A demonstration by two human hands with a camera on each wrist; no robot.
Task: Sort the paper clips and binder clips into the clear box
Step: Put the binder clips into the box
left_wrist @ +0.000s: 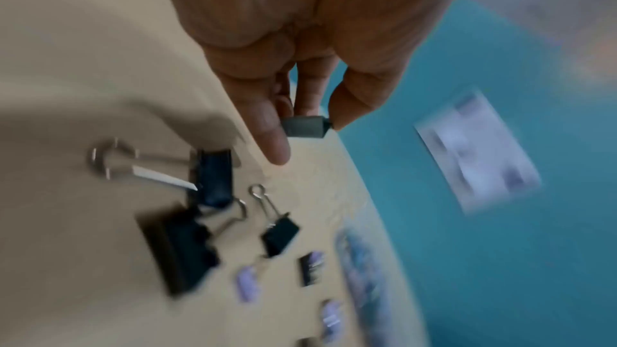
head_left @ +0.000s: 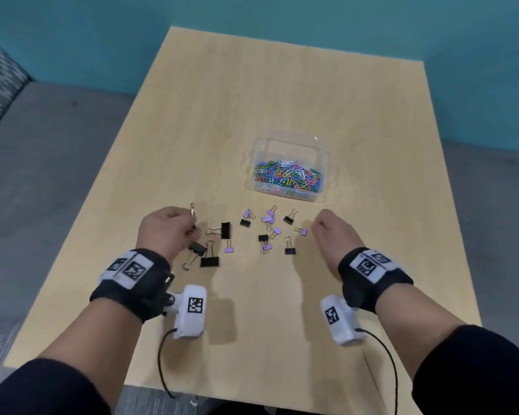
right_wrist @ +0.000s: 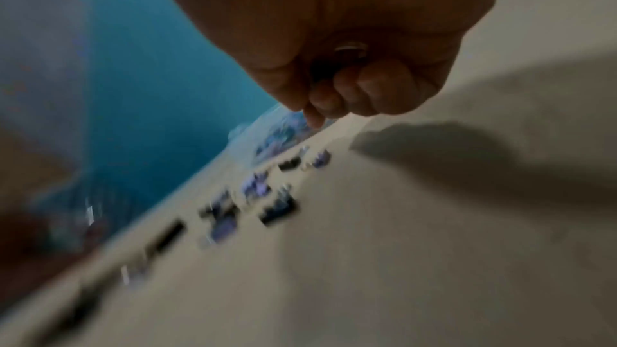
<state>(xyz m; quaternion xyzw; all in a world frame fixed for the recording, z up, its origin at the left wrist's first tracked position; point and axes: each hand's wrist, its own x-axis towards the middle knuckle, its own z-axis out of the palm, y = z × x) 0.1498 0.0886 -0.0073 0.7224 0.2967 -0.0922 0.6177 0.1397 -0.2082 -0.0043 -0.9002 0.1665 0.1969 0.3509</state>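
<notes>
A clear box (head_left: 283, 195) stands right of the table's middle, holding a heap of coloured paper clips (head_left: 286, 175). In front of it lie several black and purple binder clips: a large black one (head_left: 226, 230), another (head_left: 209, 261), small purple ones (head_left: 229, 249). My left hand (head_left: 192, 223) hovers over the left end of the group. It pinches a small black binder clip (left_wrist: 305, 128), whose wire handle (head_left: 192, 209) sticks up above the fingers. My right hand (head_left: 321, 224) hovers beside a purple clip (head_left: 302, 231), fingers (right_wrist: 384, 89) curled into the palm. A metallic glint shows inside the fist; what it is stays unclear.
The light wood table (head_left: 282, 85) stands against a teal wall, with a grey seat to its left. Bare tabletop lies in front of the clips and behind the box. Both wrist views are motion-blurred; the box (right_wrist: 284, 136) shows there only as a smear.
</notes>
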